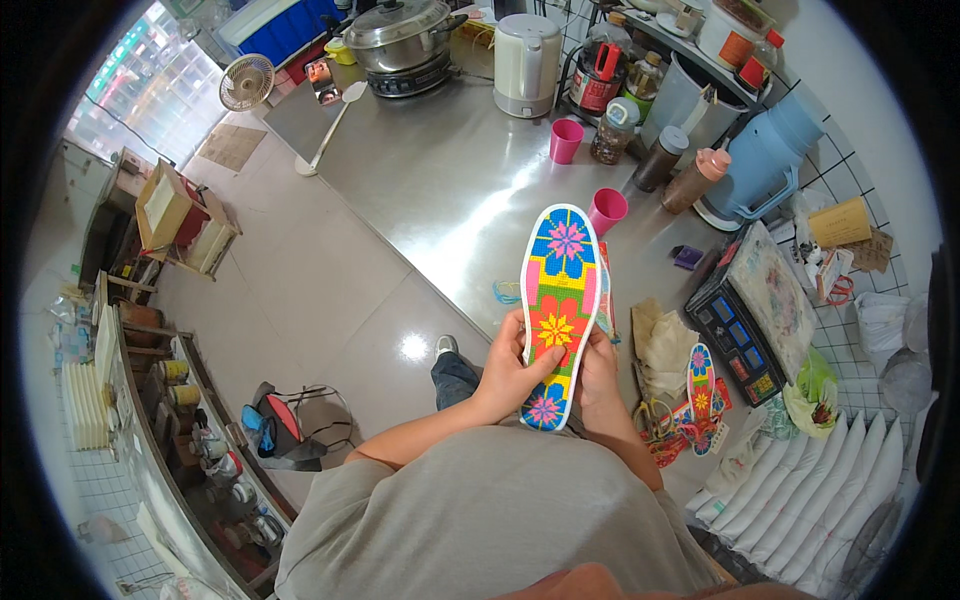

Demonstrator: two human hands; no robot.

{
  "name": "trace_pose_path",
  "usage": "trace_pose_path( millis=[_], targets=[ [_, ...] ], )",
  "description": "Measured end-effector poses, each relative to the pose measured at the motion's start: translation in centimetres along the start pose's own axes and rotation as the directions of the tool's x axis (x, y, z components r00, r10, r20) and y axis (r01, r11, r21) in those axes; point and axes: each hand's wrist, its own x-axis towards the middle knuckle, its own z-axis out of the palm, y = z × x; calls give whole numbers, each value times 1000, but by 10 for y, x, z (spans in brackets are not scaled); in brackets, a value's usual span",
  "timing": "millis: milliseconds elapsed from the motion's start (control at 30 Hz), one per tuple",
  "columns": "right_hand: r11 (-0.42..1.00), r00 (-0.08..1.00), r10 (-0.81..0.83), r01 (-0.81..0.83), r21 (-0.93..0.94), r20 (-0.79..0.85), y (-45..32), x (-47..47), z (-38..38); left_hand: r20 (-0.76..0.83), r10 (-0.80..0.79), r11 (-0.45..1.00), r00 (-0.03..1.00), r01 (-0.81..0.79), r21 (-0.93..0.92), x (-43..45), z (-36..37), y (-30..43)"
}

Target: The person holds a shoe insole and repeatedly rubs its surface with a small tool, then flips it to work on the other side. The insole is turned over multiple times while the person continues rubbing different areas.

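Note:
Both my hands hold an embroidered shoe insole (559,289) upright before me, its flower-patterned face towards the camera and its edge white. My left hand (506,375) grips its lower left side, the thumb lying on the stitched face. At the lower right side, my right hand (598,367) holds the edge, with its fingers partly hidden behind the insole. Something red and patterned shows behind the insole. Blue thread (506,292) lies on the steel table (420,195) just left of it. A second, similar insole (701,379) lies to the right, near scissors (654,421).
Two pink cups (566,141) stand beyond the insole. A white kettle (526,66), a steel pot (397,34) and jars line the table's back. To the right are a black digital scale (739,322), crumpled brown paper (664,349) and a blue thermos (765,157).

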Motion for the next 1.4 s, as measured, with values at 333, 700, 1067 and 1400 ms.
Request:
trace_pose_path(
  millis=[333, 700, 1067, 1400],
  targets=[
    [999, 994, 37, -40, -24, -107, 3, -1, -4, 10, 58, 996, 998, -58, 64, 0, 0, -5],
    [997, 994, 72, -74, -22, -88, -2, -2, -7, 153, -266, 954, 952, 283, -102, 6, -7, 6],
    [-13, 745, -475, 526, -850, 468, -26, -6, 19, 102, -68, 986, 992, 52, 156, 9, -21, -6],
    [117, 756, -396, 605, -788, 522, -29, -1, 22, 51, -146, 965, 988, 131, 227, 15, -28, -18]
  ],
)
